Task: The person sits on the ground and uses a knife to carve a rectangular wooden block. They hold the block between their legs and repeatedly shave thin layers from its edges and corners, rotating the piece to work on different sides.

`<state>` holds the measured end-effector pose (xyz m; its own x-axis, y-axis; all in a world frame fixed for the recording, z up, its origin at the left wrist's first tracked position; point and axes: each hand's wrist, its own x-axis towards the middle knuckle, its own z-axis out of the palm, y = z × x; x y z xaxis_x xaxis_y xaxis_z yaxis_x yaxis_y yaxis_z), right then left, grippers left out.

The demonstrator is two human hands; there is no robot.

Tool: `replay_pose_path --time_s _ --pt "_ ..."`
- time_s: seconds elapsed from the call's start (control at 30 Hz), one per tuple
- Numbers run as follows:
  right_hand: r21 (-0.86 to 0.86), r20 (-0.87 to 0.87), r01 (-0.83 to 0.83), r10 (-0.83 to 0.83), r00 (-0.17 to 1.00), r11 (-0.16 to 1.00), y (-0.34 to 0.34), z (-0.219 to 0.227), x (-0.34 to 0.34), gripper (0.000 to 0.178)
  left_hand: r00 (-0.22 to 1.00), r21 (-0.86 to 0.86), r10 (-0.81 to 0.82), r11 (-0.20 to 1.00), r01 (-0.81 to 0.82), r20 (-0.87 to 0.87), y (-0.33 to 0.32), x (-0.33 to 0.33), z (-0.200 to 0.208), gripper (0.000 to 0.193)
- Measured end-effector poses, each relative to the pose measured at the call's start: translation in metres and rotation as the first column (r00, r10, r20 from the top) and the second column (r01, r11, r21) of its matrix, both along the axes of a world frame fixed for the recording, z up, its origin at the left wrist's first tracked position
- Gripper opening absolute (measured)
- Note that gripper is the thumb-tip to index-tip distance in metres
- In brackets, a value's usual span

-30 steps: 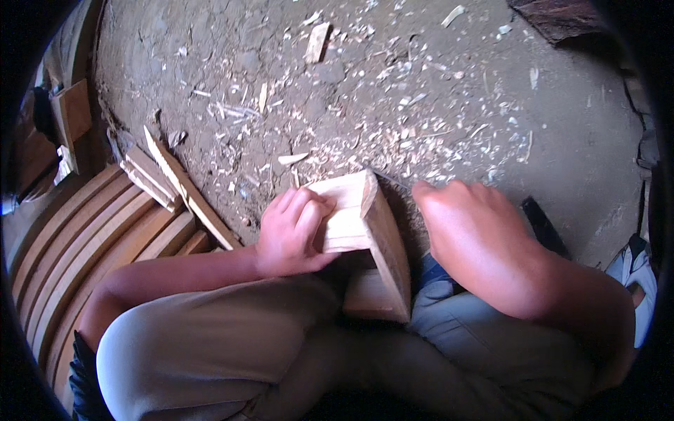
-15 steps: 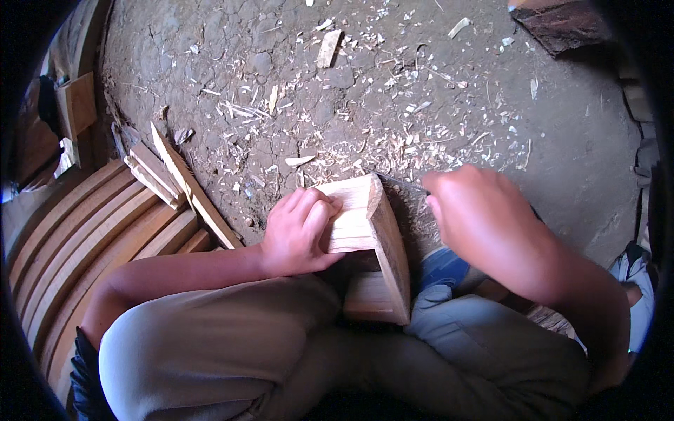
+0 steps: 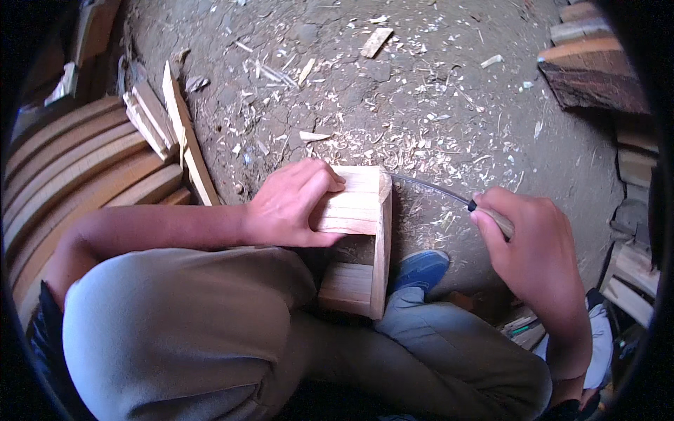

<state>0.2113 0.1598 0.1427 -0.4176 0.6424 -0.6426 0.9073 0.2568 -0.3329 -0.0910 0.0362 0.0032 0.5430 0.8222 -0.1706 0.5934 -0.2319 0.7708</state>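
Note:
Between my knees stands a light wooden box frame (image 3: 351,203), with an opening in its side and a narrow board along its right end. My left hand (image 3: 293,205) is closed around its upper board, fingers over the top and thumb at the lower edge. Out to the right, my right hand (image 3: 537,242) grips the wooden handle of a knife (image 3: 434,188) with a long, thin, curved blade. The blade's far end meets the upper corner of the right-end board; whether it cuts into the wood I cannot tell.
Curved wooden pieces (image 3: 77,168) are stacked at the left, beside a pointed splinter of wood (image 3: 184,133). Shavings (image 3: 421,140) litter the earthen floor. Thick timber (image 3: 597,74) lies at the far right. A blue shoe (image 3: 425,269) is beside the frame.
My right hand has moved right, away from the frame, and more of the knife's blade shows. The frame now stands straighter in view. My left hand keeps its hold.

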Motion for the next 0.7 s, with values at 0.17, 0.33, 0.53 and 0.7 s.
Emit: replay_pose_path --time_s 0.17,0.33,0.53,0.7 --pt "0.078 -0.056 -0.062 0.066 0.996 0.995 -0.008 0.005 0.001 0.012 0.992 0.011 0.075 0.997 -0.076 0.100 -0.009 -0.006 -0.004 0.061" --pt "-0.151 0.104 0.011 0.005 0.995 0.988 -0.013 0.016 -0.010 0.012 0.995 0.053 0.067 0.996 -0.071 0.078 -0.016 -0.006 -0.012 0.062" --pt "-0.314 0.169 -0.083 0.142 0.975 0.946 -0.031 0.032 -0.018 0.017 0.994 0.091 0.039 0.995 -0.048 0.099 -0.010 -0.003 -0.014 0.061" --pt "-0.129 0.192 -0.390 0.409 0.892 0.912 -0.063 0.020 -0.024 0.018 0.997 0.080 0.069 0.994 -0.072 0.042 -0.018 -0.007 -0.007 0.062"
